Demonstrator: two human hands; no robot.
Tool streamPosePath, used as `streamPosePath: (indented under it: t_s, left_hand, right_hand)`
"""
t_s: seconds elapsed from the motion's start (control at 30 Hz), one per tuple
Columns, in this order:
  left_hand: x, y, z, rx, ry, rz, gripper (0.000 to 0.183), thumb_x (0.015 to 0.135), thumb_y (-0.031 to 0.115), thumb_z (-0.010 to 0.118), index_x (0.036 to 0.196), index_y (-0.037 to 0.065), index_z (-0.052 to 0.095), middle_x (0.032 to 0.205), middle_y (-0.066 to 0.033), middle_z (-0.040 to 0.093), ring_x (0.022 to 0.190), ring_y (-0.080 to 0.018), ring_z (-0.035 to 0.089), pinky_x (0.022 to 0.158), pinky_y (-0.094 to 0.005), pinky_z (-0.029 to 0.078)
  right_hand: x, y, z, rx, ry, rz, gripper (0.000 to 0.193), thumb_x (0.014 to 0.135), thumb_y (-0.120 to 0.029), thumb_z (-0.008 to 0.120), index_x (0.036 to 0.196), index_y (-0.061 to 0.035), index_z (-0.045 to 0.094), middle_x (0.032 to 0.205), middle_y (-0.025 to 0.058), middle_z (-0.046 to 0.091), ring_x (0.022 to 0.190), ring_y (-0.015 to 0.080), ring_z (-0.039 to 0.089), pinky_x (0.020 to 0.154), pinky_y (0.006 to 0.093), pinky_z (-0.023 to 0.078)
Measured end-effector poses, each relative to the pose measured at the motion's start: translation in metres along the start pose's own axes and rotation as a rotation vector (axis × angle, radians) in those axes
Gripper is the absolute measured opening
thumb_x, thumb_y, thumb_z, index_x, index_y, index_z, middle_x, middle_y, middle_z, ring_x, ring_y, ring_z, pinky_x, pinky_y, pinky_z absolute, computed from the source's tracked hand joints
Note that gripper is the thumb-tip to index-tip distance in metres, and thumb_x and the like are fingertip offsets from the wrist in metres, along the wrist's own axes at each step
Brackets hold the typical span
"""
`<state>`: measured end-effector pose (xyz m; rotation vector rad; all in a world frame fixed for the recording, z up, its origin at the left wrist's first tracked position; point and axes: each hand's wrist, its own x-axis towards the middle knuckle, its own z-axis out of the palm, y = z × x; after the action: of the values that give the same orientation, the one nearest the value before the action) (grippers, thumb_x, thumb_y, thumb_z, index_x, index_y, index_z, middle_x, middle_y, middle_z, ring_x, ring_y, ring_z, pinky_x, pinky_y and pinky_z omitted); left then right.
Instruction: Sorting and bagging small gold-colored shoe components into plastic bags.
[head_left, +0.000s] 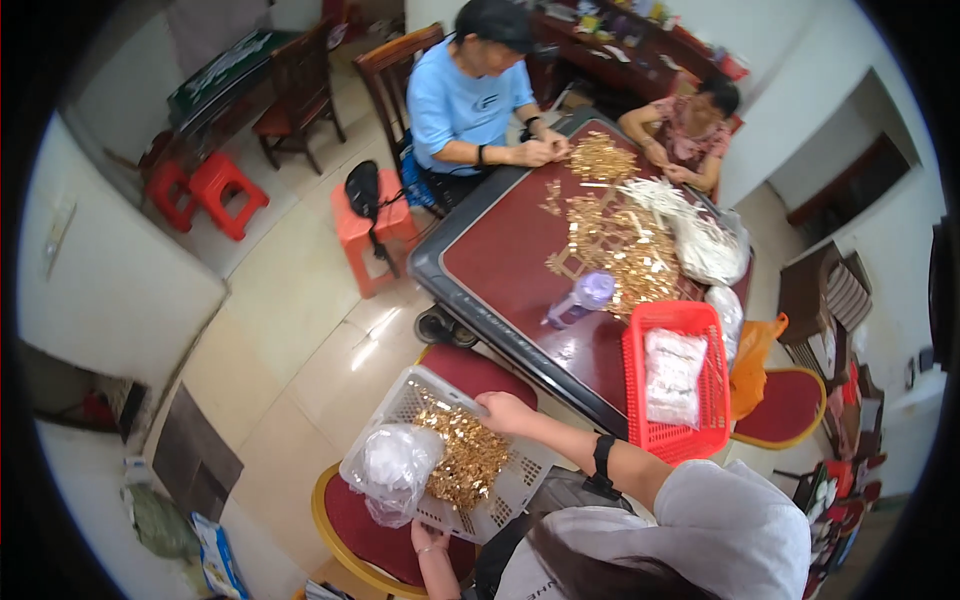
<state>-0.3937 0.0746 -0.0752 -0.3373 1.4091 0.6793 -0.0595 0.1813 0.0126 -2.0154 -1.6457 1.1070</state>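
Observation:
A pale grey plastic basket with a perforated bottom is held between my two hands over red-seated chairs. My right hand is closed on its rim on the side nearer the table. My left hand grips the opposite rim, its fingers partly hidden by the basket. Inside lies a heap of small shiny gold pieces. Beside the heap, a clear plastic bag with whitish contents overhangs the basket's edge.
The dark-rimmed table carries gold pieces, white strips, a purple bottle and a red basket with a white packet. Two people work at its far side. A red stool and chairs stand close by.

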Motion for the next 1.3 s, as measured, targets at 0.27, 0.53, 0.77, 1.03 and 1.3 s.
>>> streamPosePath:
  t_s: [0.27,0.53,0.77,1.03,1.3]
  left_hand:
    - [-0.041,0.005,-0.010,0.093,-0.165,0.083,0.040,0.081,0.040,0.050,0.112,0.015,0.056,0.113,-0.0036,0.058,0.103,-0.0251,0.054,0.083,-0.0489,0.045]
    - [-0.077,0.006,0.001,0.160,-0.278,0.087,0.040,0.084,0.036,0.047,0.111,0.009,0.058,0.115,-0.0068,0.058,0.108,-0.0268,0.054,0.089,-0.0510,0.045]
    - [-0.095,-0.030,-0.017,0.125,-0.451,0.142,0.046,0.084,0.035,0.044,0.122,0.010,0.051,0.125,-0.0100,0.053,0.115,-0.0321,0.049,0.092,-0.0578,0.039]
    - [-0.135,-0.099,-0.061,0.308,-0.494,0.245,0.043,0.087,0.034,0.043,0.118,0.006,0.051,0.125,-0.0107,0.051,0.116,-0.0295,0.047,0.096,-0.0564,0.037]
    - [-0.187,-0.183,-0.120,0.430,-0.480,0.121,0.042,0.091,0.034,0.037,0.118,0.004,0.051,0.119,-0.0124,0.055,0.111,-0.0290,0.050,0.096,-0.0507,0.038]
  right_hand:
    - [-0.069,-0.038,-0.031,0.093,0.120,0.046,0.027,0.068,-0.015,0.057,0.091,-0.0021,0.064,0.093,0.0179,0.063,0.088,0.0332,0.061,0.078,0.0418,0.049]
    - [-0.138,-0.052,-0.044,-0.014,0.321,0.019,0.030,0.065,-0.018,0.059,0.090,-0.0025,0.064,0.086,0.0151,0.064,0.083,0.0308,0.062,0.073,0.0412,0.050]
    - [-0.226,-0.048,-0.051,0.004,0.484,-0.034,0.031,0.065,-0.020,0.061,0.089,-0.0027,0.064,0.082,0.0149,0.065,0.077,0.0306,0.063,0.070,0.0401,0.050]
    - [-0.367,-0.025,-0.045,0.088,0.588,0.075,0.030,0.064,-0.023,0.063,0.089,-0.0062,0.064,0.084,0.0132,0.065,0.079,0.0300,0.063,0.070,0.0398,0.050]
    - [-0.501,0.049,0.022,0.318,0.577,0.294,0.036,0.062,-0.025,0.065,0.092,-0.0046,0.064,0.082,0.0138,0.066,0.076,0.0265,0.065,0.068,0.0373,0.050]
